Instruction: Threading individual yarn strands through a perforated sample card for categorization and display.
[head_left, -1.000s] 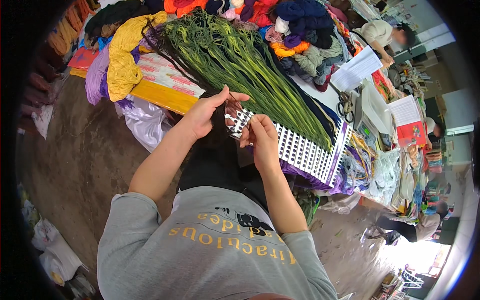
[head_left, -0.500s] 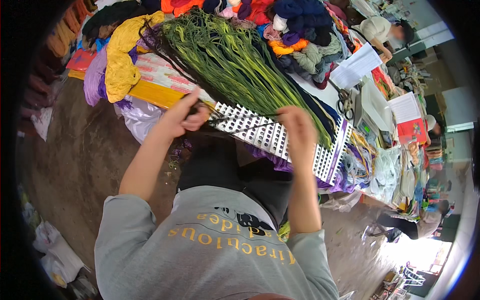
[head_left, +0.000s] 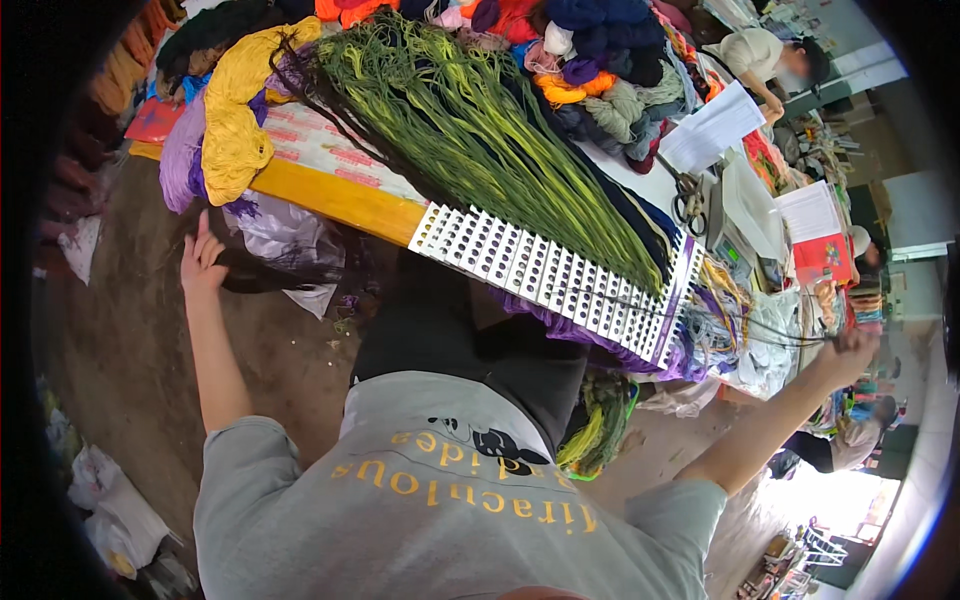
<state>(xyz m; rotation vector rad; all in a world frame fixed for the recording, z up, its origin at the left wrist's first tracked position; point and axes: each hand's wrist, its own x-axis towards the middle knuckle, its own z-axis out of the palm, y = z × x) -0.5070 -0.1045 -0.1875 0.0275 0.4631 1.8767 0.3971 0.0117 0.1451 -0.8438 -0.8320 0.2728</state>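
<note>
With both arms flung wide, my right hand [head_left: 845, 355] is a closed grip on thin dark threads [head_left: 740, 322] stretched taut from the white perforated board [head_left: 545, 272] at the tabletop [head_left: 345, 195] edge. My left hand [head_left: 203, 262] is open, fingers spread, empty, near the crumpled plastic bag [head_left: 285, 240]. Green yarn bundle [head_left: 480, 130] lies across the board.

Single head-worn fisheye, steeply downward over the person's own chest, close to the perforated board [head_left: 560, 280].
</note>
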